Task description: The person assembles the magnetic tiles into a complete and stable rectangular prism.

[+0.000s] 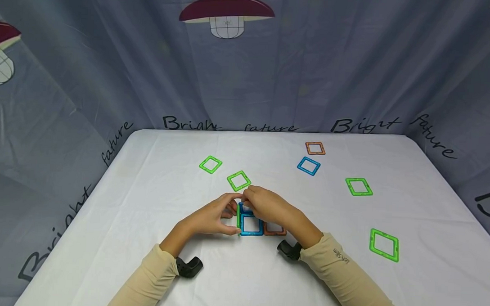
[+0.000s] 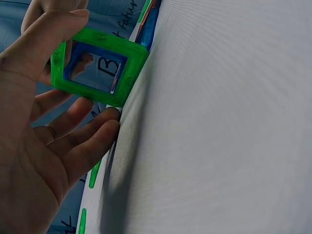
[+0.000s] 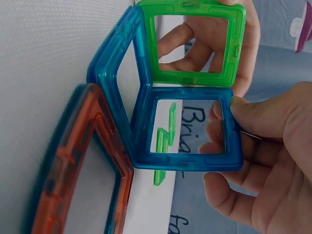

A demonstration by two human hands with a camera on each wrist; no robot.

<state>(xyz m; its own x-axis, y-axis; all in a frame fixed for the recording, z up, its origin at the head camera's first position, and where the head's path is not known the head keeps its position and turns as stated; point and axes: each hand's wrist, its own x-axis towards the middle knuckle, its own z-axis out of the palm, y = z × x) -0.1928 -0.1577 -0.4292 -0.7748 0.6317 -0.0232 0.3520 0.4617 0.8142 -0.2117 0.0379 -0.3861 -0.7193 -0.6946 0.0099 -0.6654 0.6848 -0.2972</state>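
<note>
Frame-shaped magnetic tiles stand joined at the table's near middle. My left hand (image 1: 212, 215) holds an upright green magnetic tile (image 2: 85, 90) by its edges, thumb on the near side and fingers on the far side. Between thumb and fingers, my right hand (image 3: 278, 131) pinches the outer edge of an upright blue magnetic tile (image 3: 190, 162). That tile meets the green one at a corner. Both rise from a flat blue magnetic tile (image 1: 251, 233). Against its right side lies an orange magnetic tile (image 1: 275, 233), partly hidden by the right wrist in the head view.
Beyond the hands lie two green tiles (image 1: 239, 188) (image 1: 210, 157). Farther back right are a blue tile (image 1: 305, 171) and an orange tile (image 1: 315, 153). Two more green tiles (image 1: 359, 194) (image 1: 396, 249) lie to the right on the white table (image 1: 124, 239). Printed curtains border the table.
</note>
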